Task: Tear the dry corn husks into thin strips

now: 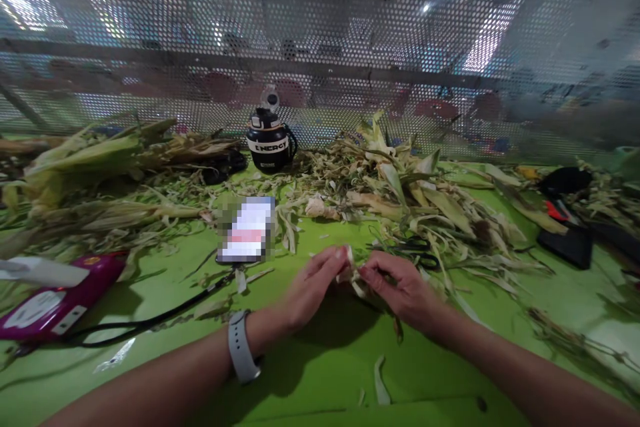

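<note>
Got two bare forearms (175,363) closest, one pale husk bit (357,285) pinched by left hand (320,280) and right hand (395,283), over green table (310,373), with one phone (249,230) left of them, one bottle (270,147) beyond, perforated screen (320,33) behind.

Across our view's clock face, we see grey, hole-dotted mesh (350,47) at twelve, a white-banded black bottle (269,159) at ten, a magenta device (97,290) at eight, a grey watch strap (237,347) at seven, and tan-green husks (445,203) over the lime-green table (310,373).
</note>
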`<action>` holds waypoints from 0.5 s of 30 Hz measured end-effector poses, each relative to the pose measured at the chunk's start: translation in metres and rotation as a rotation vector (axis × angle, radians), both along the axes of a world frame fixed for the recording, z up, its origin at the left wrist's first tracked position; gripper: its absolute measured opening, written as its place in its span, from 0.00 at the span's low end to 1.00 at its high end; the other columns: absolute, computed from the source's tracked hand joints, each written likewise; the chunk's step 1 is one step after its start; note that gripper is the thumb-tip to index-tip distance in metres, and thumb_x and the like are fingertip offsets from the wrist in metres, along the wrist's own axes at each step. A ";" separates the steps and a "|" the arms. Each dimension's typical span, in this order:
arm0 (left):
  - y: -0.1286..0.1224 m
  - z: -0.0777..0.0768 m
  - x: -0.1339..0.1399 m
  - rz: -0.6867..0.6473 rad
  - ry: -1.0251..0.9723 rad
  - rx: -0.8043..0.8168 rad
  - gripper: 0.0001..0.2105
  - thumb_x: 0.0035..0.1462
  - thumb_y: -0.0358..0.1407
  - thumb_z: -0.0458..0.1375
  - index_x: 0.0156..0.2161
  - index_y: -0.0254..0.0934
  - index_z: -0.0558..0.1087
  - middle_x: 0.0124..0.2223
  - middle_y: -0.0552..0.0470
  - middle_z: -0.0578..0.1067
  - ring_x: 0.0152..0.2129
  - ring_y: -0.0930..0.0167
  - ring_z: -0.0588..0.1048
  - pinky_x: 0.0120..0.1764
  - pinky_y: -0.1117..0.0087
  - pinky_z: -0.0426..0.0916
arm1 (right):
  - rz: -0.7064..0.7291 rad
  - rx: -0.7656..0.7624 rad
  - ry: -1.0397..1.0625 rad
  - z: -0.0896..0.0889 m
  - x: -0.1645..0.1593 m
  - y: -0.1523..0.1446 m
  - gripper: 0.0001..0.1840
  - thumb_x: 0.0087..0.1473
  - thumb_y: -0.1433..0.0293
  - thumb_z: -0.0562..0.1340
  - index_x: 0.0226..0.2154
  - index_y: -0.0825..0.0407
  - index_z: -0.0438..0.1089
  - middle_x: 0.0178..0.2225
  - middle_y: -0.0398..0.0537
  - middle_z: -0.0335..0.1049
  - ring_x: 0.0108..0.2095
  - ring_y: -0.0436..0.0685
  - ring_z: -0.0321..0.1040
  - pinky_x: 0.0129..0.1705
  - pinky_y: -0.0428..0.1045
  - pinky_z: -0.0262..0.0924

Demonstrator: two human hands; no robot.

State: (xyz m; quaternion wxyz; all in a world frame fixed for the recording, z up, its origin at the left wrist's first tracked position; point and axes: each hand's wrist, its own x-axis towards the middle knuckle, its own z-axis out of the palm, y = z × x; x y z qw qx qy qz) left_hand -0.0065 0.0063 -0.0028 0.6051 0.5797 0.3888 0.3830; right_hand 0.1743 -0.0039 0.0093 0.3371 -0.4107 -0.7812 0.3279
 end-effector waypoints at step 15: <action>-0.004 0.000 0.007 -0.081 0.052 0.233 0.11 0.56 0.42 0.55 0.34 0.35 0.66 0.29 0.54 0.67 0.27 0.73 0.65 0.32 0.71 0.62 | -0.161 -0.001 -0.057 -0.007 -0.004 0.000 0.22 0.61 0.57 0.48 0.20 0.50 0.50 0.19 0.38 0.48 0.21 0.49 0.48 0.23 0.46 0.45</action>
